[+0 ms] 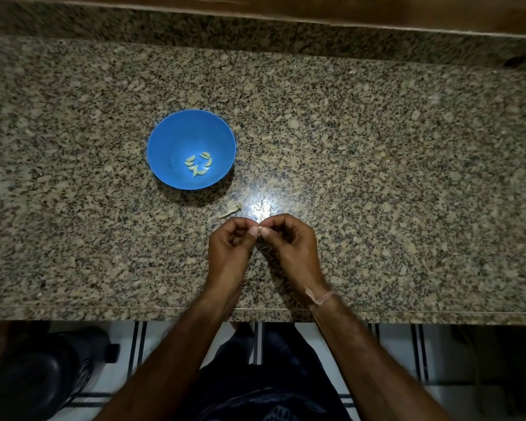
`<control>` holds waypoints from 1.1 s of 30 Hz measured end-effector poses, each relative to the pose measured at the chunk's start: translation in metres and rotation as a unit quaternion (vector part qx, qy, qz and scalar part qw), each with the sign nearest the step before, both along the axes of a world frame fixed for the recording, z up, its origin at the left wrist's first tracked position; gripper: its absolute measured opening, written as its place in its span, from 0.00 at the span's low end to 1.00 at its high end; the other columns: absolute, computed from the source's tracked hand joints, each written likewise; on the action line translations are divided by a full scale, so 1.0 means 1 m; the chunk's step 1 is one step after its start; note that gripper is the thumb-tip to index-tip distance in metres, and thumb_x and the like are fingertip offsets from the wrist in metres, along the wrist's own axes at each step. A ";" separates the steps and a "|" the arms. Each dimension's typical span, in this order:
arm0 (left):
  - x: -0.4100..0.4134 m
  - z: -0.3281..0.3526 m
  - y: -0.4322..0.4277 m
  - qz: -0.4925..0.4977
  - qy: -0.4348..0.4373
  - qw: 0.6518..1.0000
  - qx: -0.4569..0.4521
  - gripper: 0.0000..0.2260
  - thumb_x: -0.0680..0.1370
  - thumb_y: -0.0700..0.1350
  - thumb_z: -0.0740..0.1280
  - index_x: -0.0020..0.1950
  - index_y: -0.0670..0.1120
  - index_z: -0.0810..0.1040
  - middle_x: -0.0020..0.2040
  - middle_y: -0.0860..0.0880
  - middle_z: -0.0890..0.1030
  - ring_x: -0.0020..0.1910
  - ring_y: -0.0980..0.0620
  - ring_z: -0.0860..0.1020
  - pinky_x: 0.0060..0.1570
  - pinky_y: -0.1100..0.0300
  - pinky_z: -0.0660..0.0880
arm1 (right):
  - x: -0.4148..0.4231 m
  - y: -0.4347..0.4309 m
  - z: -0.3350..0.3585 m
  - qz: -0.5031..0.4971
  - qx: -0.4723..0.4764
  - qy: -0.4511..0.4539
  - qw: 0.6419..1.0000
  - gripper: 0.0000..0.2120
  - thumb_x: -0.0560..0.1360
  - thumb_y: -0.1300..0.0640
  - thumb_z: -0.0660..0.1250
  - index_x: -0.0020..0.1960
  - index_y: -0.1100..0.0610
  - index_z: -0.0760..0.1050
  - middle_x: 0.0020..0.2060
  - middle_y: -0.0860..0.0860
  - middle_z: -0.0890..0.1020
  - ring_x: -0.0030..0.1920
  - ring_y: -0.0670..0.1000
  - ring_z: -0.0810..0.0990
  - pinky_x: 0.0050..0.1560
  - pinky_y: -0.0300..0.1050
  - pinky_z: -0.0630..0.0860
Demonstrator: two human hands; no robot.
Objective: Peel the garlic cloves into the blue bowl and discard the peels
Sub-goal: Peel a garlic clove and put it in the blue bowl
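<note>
A blue bowl [164,141] stands on the granite counter, left of centre, with several peeled garlic cloves [198,164] at its bottom. Nearer the front edge, my left hand [230,244] and my right hand [292,241] meet fingertip to fingertip and together pinch a small garlic clove [258,229], mostly hidden by the fingers. A pale scrap of garlic peel [231,209] lies on the counter just beyond my left hand, between it and the bowl.
The speckled granite counter [377,165] runs wide to both sides, with a raised back ledge [255,28] and a front edge [104,312] near my body. Below the edge are a tiled floor and a dark object [40,372] at lower left.
</note>
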State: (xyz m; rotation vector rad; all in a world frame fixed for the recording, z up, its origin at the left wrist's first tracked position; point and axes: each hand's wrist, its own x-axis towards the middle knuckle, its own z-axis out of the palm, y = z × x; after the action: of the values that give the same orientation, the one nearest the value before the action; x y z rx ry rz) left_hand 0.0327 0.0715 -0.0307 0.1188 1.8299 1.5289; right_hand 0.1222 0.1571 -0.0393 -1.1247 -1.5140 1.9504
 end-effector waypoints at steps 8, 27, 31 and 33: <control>-0.005 -0.001 -0.003 -0.084 0.179 0.980 -0.026 0.07 0.78 0.37 0.69 0.47 0.48 0.79 0.45 0.50 0.83 0.47 0.47 0.81 0.48 0.46 0.81 | 0.001 -0.002 0.000 -0.011 -0.023 0.010 1.000 0.04 0.77 0.65 0.74 0.50 0.64 0.82 0.46 0.62 0.86 0.51 0.64 0.86 0.53 0.57 0.85; -0.001 -0.011 -0.004 -0.027 0.130 0.990 -0.054 0.06 0.83 0.45 0.67 0.47 0.48 0.81 0.43 0.50 0.83 0.44 0.51 0.80 0.47 0.52 0.78 | -0.001 -0.005 -0.007 -0.056 -0.203 0.005 0.978 0.03 0.80 0.65 0.70 0.53 0.62 0.81 0.45 0.59 0.84 0.48 0.56 0.81 0.53 0.49 0.79; -0.004 -0.017 -0.007 -0.025 0.215 0.970 -0.107 0.02 0.80 0.45 0.71 0.49 0.51 0.83 0.44 0.55 0.84 0.46 0.55 0.82 0.46 0.50 0.81 | 0.004 -0.001 -0.008 -0.061 -0.161 -0.010 0.985 0.03 0.80 0.63 0.71 0.52 0.62 0.81 0.43 0.56 0.84 0.43 0.50 0.82 0.47 0.45 0.78; -0.006 -0.021 -0.008 -0.045 0.242 0.961 -0.123 0.04 0.78 0.45 0.73 0.49 0.54 0.82 0.44 0.57 0.83 0.46 0.55 0.81 0.46 0.49 0.80 | 0.005 0.000 -0.010 -0.063 -0.153 -0.010 0.986 0.01 0.79 0.63 0.72 0.50 0.60 0.82 0.42 0.57 0.85 0.45 0.52 0.83 0.50 0.47 0.80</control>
State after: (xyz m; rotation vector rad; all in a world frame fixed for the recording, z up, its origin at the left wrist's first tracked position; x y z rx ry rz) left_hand 0.0270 0.0636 -0.0519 0.4877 2.3455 1.2671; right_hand 0.1273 0.1570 -0.0491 -1.3326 -1.1456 2.1350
